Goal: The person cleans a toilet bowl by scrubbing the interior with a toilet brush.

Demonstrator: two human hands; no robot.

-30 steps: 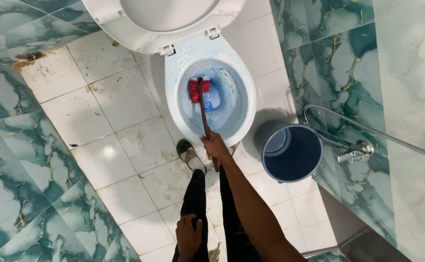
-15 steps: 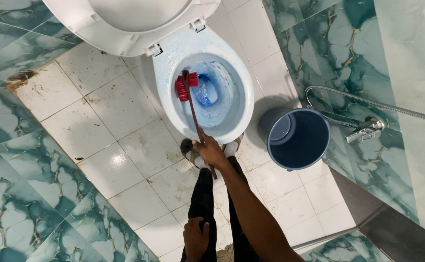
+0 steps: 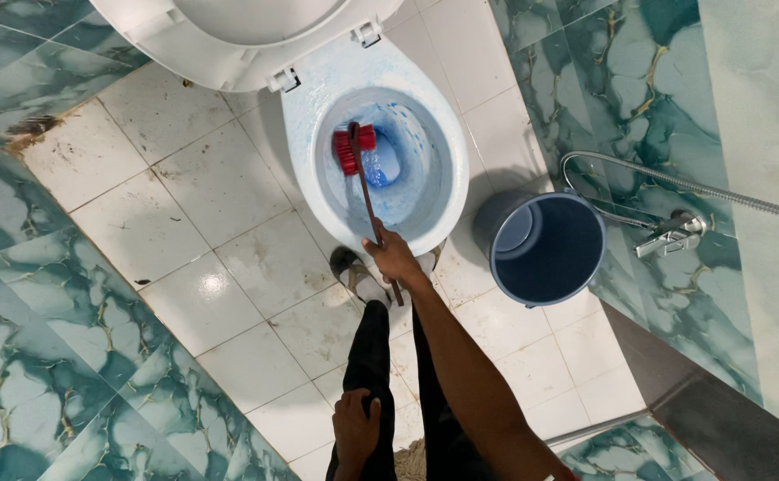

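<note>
1. The left hand [image 3: 356, 429] was rested flat on the thigh, with nothing held.
2. The right hand [image 3: 393, 259] was closed around the brush handle [image 3: 371, 207], just before the bowl's near rim.
3. The red brush head [image 3: 353, 149] was pressed on the inner left wall of the toilet bowl [image 3: 443, 191]; blue cleaner was spread over it, so scrubbing was judged under way, rinsing undone.
4. Open tiles were left leftward; a blue bucket [image 3: 545, 248] crowded the right.
</note>
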